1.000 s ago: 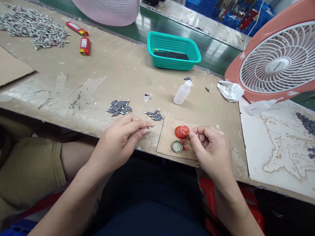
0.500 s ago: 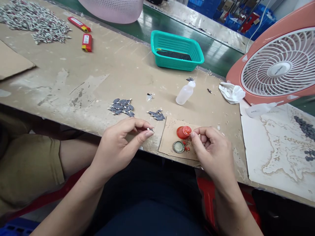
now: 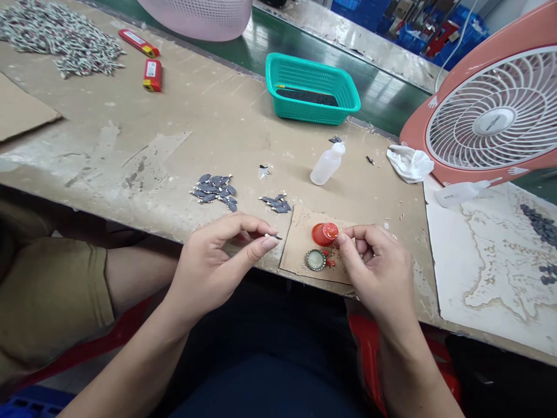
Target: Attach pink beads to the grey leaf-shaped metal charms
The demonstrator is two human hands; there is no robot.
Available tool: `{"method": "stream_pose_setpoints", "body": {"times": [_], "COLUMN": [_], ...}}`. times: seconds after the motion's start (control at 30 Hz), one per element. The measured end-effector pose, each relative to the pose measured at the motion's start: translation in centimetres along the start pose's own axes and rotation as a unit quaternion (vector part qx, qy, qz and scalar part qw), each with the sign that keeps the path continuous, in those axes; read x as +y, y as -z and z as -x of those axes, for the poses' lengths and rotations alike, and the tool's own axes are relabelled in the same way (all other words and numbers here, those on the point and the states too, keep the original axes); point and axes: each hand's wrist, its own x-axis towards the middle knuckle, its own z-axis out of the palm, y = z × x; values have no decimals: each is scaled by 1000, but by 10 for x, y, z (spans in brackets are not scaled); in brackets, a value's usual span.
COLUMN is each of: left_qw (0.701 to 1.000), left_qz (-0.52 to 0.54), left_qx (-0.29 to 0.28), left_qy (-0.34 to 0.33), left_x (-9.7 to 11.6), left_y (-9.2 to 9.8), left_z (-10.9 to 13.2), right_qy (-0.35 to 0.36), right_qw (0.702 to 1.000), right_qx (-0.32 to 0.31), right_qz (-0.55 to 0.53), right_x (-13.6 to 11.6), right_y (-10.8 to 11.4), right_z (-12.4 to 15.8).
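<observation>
My left hand [image 3: 217, 261] pinches a small dark grey piece with a pale tip [image 3: 273, 236] between thumb and fingers, just left of a cardboard square [image 3: 300, 244] at the bench's near edge. My right hand [image 3: 376, 270] is closed in a pinch beside a red cap [image 3: 324, 233] and a round metal bottle cap [image 3: 315, 259] with tiny red beads [image 3: 329, 261] around it; what it holds is too small to make out. Two small heaps of the same grey pieces [image 3: 214, 189] [image 3: 277, 202] lie further back on the bench.
A squeeze bottle [image 3: 327, 164] lies behind the cardboard square. A teal basket [image 3: 312, 89], a pink fan [image 3: 491, 110], a white rag [image 3: 409, 162], two red lighters [image 3: 152, 75] and a big pile of small parts [image 3: 61, 38] sit further off. Another person's leg [image 3: 52, 290] is at my left.
My left hand has moved a little to the right toward the cardboard square, turning the small grey piece so it sticks out from the fingertips. My right hand has barely moved.
</observation>
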Motion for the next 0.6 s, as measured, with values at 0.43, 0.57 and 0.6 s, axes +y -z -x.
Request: {"method": "stream_pose_setpoints", "body": {"times": [0.43, 0.57, 0.6], "left_qw": [930, 918, 916], "left_qz": [321, 339, 340], "left_qx": [-75, -95, -98], "left_qy": [163, 182, 187], "left_x": [25, 33, 34], "left_y": [-35, -43, -44], "left_z": [13, 16, 16], "right_qy": [-158, -143, -138], "right_qw": [898, 898, 899], "right_qx": [-24, -23, -22], "right_qz": [-410, -416, -416], "right_x": [-13, -22, -23], "right_y": [13, 14, 14], "right_z": [32, 47, 50]}}
